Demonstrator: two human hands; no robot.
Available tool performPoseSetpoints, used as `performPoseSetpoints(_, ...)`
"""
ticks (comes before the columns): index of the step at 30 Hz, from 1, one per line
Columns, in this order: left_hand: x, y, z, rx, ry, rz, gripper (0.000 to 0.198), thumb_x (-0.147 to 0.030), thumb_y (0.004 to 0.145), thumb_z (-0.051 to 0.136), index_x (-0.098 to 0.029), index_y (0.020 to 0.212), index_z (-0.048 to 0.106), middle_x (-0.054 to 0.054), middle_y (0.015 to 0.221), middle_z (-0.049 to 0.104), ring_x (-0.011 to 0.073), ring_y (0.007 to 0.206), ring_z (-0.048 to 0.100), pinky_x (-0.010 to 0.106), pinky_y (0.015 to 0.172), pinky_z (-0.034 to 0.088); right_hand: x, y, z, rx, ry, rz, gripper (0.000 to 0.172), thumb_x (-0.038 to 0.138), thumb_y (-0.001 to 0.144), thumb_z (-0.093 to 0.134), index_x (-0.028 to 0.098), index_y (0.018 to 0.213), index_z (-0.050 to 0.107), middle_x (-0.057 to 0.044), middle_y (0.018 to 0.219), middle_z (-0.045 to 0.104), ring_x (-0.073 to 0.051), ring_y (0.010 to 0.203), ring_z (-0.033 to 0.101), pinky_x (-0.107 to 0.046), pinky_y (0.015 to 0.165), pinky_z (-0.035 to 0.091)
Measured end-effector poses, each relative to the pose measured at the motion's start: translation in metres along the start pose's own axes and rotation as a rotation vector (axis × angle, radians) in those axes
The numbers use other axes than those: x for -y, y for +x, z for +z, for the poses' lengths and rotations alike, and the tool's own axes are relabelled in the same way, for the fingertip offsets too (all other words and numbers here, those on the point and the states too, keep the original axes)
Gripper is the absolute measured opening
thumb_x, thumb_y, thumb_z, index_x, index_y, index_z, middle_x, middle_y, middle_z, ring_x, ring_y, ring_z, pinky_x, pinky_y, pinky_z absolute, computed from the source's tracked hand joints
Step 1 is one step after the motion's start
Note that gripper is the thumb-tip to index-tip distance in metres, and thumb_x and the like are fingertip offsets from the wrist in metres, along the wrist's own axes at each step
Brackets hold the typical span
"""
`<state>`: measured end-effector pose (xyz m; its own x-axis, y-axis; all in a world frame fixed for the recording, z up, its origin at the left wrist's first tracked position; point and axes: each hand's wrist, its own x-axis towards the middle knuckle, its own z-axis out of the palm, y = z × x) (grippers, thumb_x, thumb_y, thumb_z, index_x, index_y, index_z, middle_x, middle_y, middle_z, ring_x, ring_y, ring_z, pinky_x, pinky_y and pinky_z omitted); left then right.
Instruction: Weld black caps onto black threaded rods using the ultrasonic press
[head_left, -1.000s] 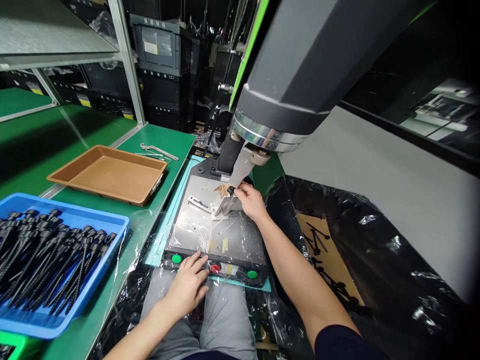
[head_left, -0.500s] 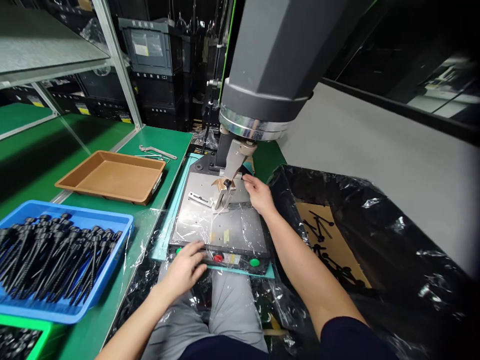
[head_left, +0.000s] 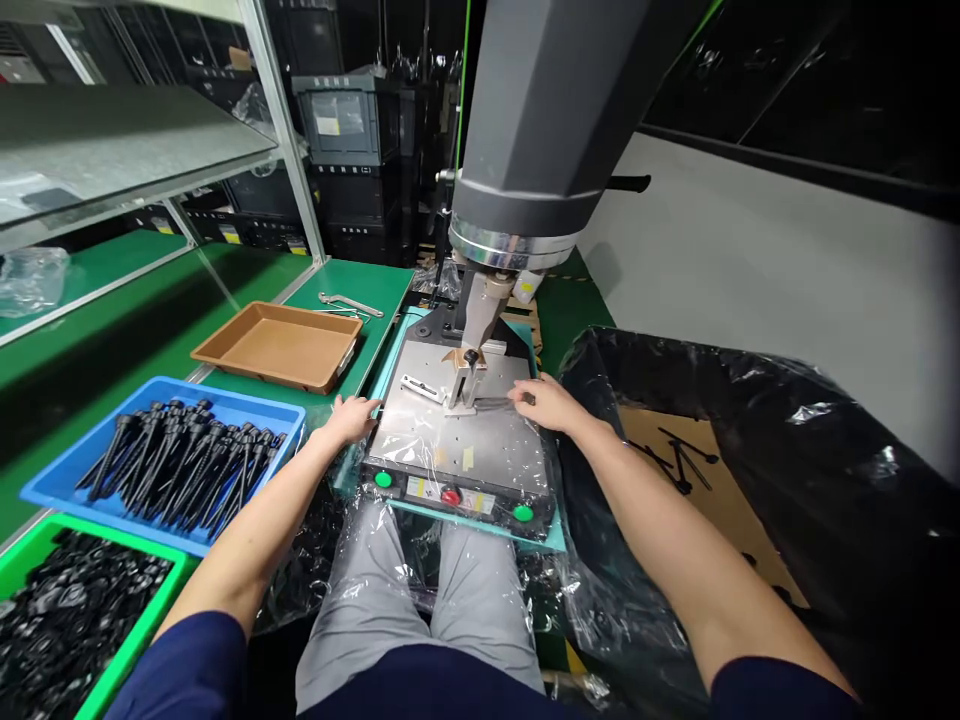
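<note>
My left hand (head_left: 349, 419) is at the left edge of the metal base plate (head_left: 420, 440), fingers stretched out and apart, with nothing visible in it. On the plate's right side, my right hand (head_left: 551, 402) has thumb and fingers pinched together; a small dark spot shows between them, too hidden to name. Between the hands stands a small metal fixture (head_left: 459, 385) with a black round-headed part (head_left: 471, 357) at its top. The tapered metal horn (head_left: 480, 315) of a large grey press head (head_left: 525, 150) comes down close behind that part; contact cannot be made out.
Green buttons (head_left: 523, 513) and a red button (head_left: 450, 497) line the base's front. Leftward are a brown tray (head_left: 277, 385), a blue tray (head_left: 56, 487) of long black parts and a green bin (head_left: 180, 575) of small black pieces. A black-lined box (head_left: 600, 360) stands right.
My left hand has moved from the front buttons to the plate's left edge. My right hand has drawn back from beside the horn, fingers now pinched. The view has shifted.
</note>
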<state>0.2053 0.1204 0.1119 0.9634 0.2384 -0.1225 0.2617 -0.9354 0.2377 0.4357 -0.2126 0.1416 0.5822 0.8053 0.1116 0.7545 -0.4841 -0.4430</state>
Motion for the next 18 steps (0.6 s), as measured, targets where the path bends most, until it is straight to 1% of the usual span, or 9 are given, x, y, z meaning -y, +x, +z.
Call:
performPoseSetpoints(1, 0.003, -0.001, -0.005, 0.005, -0.004, 0.000, 0.038, -0.020, 0.081, 0.054, -0.016, 0.118, 0.063, 0.016, 0.113, 0.068, 0.0349, 0.112, 0.058, 0.057, 0.099, 0.038, -0.002, -0.004, -0.010, -0.004, -0.003, -0.014, 0.005, 0.020, 0.073, 0.055, 0.021, 0.072, 0.060, -0.001, 0.086, 0.071, -0.022, 0.089, 0.064, -0.052, 0.109, 0.026)
performPoseSetpoints(2, 0.007, -0.002, -0.011, 0.009, -0.010, 0.006, 0.032, -0.022, 0.081, 0.054, -0.016, 0.109, 0.067, 0.013, 0.106, 0.070, 0.0312, 0.104, 0.061, 0.049, 0.096, 0.042, -0.004, -0.008, -0.019, -0.009, 0.003, -0.021, 0.003, 0.022, 0.072, 0.055, 0.021, 0.070, 0.058, 0.000, 0.077, 0.068, -0.018, 0.077, 0.062, -0.047, 0.104, 0.033)
performPoseSetpoints(4, 0.016, -0.004, -0.026, 0.009, -0.058, 0.020, 0.021, -0.028, 0.083, 0.053, -0.017, 0.093, 0.068, 0.008, 0.093, 0.072, 0.0234, 0.089, 0.064, 0.035, 0.084, 0.047, -0.008, -0.015, -0.037, -0.022, 0.068, -0.001, 0.006, 0.027, 0.069, 0.056, 0.021, 0.068, 0.055, 0.002, 0.066, 0.061, -0.015, 0.064, 0.055, -0.037, 0.085, 0.045)
performPoseSetpoints(6, 0.027, -0.004, -0.043, -0.017, -0.177, 0.021, 0.023, -0.039, 0.083, 0.054, -0.018, 0.083, 0.066, 0.003, 0.081, 0.070, 0.0182, 0.075, 0.062, 0.028, 0.071, 0.046, -0.013, -0.017, -0.053, -0.033, 0.219, 0.072, 0.013, 0.033, 0.067, 0.059, 0.021, 0.071, 0.056, 0.002, 0.064, 0.057, -0.015, 0.061, 0.052, -0.030, 0.066, 0.045)
performPoseSetpoints(7, 0.032, -0.004, -0.053, -0.032, -0.255, 0.023, 0.026, -0.043, 0.082, 0.056, -0.019, 0.080, 0.064, 0.002, 0.076, 0.068, 0.0166, 0.070, 0.060, 0.027, 0.066, 0.045, -0.015, -0.016, -0.059, -0.032, 0.303, 0.112, 0.019, 0.036, 0.066, 0.062, 0.020, 0.076, 0.057, 0.002, 0.064, 0.057, -0.014, 0.060, 0.052, -0.028, 0.061, 0.043)
performPoseSetpoints(8, 0.037, -0.004, -0.063, -0.044, -0.329, 0.028, 0.029, -0.047, 0.080, 0.058, -0.019, 0.078, 0.063, 0.000, 0.071, 0.066, 0.0154, 0.066, 0.057, 0.026, 0.063, 0.043, -0.017, -0.014, -0.065, -0.028, 0.373, 0.146, 0.026, 0.039, 0.064, 0.065, 0.019, 0.080, 0.059, 0.002, 0.064, 0.057, -0.014, 0.059, 0.052, -0.027, 0.059, 0.042)
performPoseSetpoints(10, 0.043, -0.002, -0.082, -0.038, -0.426, 0.034, 0.033, -0.051, 0.076, 0.061, -0.019, 0.074, 0.060, -0.001, 0.064, 0.061, 0.0135, 0.059, 0.053, 0.025, 0.058, 0.040, -0.021, -0.008, -0.075, -0.023, 0.440, 0.179, 0.036, 0.044, 0.061, 0.071, 0.018, 0.084, 0.063, 0.000, 0.067, 0.059, -0.015, 0.061, 0.054, -0.028, 0.060, 0.043)
performPoseSetpoints(14, 0.042, 0.011, -0.119, -0.030, -0.468, 0.022, 0.035, -0.051, 0.071, 0.068, -0.018, 0.069, 0.057, -0.002, 0.061, 0.059, 0.0116, 0.055, 0.050, 0.024, 0.054, 0.038, -0.029, 0.012, -0.090, -0.047, 0.422, 0.172, 0.041, 0.052, 0.057, 0.075, 0.017, 0.078, 0.069, -0.002, 0.068, 0.062, -0.016, 0.066, 0.055, -0.030, 0.064, 0.044)
performPoseSetpoints(18, 0.039, 0.031, -0.144, -0.110, -0.467, 0.056, 0.037, -0.050, 0.065, 0.073, -0.018, 0.066, 0.056, -0.003, 0.060, 0.056, 0.0106, 0.056, 0.047, 0.024, 0.055, 0.036, -0.039, 0.034, -0.099, -0.091, 0.433, 0.173, 0.047, 0.058, 0.054, 0.078, 0.017, 0.072, 0.068, -0.002, 0.067, 0.062, -0.015, 0.064, 0.054, -0.029, 0.062, 0.044)
